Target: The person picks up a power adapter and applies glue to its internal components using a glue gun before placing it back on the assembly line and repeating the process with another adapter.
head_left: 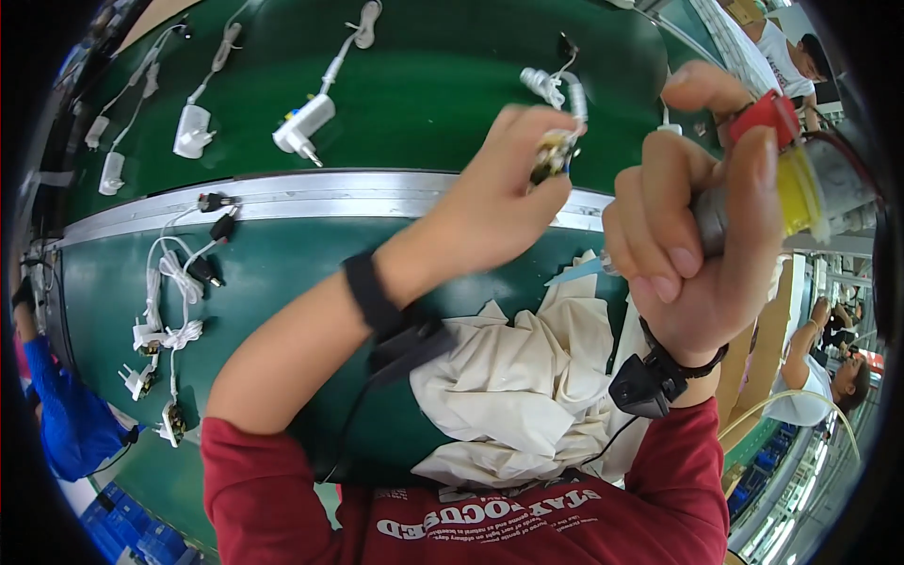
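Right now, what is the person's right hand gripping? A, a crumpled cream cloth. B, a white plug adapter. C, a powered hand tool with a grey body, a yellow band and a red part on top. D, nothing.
C: the right hand is wrapped around the grey-bodied tool, its yellow band and red part showing above the fingers, while the cream cloth lies on the green bench below.

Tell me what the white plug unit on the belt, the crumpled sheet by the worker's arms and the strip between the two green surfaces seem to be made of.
White plug unit: likely moulded plastic, smooth with a slight sheen, metal pins at its end. Crumpled sheet: looks like cream woven cloth, matte, soft folds. Strip: apparently bare metal, grey and brushed, catching light.
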{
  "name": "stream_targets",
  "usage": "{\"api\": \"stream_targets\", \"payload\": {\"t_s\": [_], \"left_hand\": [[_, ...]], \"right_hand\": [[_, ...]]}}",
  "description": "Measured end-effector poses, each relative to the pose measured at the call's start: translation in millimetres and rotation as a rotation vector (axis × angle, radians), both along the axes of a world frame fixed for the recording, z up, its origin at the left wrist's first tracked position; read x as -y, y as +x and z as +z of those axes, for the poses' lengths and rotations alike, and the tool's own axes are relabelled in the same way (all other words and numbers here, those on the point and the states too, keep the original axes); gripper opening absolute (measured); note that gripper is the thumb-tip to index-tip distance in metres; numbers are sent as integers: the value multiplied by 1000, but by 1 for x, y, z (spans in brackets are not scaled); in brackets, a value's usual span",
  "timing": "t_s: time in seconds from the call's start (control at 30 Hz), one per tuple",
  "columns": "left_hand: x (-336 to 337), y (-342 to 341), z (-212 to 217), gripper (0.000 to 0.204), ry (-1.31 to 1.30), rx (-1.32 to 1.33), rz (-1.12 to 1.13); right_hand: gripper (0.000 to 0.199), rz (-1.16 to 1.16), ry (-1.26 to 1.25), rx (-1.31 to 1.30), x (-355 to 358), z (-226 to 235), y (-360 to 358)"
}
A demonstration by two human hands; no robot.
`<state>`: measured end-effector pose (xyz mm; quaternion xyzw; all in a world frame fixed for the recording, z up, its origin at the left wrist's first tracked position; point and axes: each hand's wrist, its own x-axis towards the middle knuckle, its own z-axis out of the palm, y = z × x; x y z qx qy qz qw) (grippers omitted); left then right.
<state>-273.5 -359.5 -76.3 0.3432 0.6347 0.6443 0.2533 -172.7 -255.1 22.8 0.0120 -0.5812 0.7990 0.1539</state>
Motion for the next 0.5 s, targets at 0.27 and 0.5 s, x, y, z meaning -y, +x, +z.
{"api": "stream_targets", "payload": {"t_s": [0.27, 0.5], "left_hand": [[11, -42, 13, 29, -661, -1179, 306], [124, -105, 58, 31, -1214, -1150, 332]], "right_hand": [[38, -54, -57, -81, -7, -46, -11], [35, -51, -21, -62, 4, -25, -16]]}}
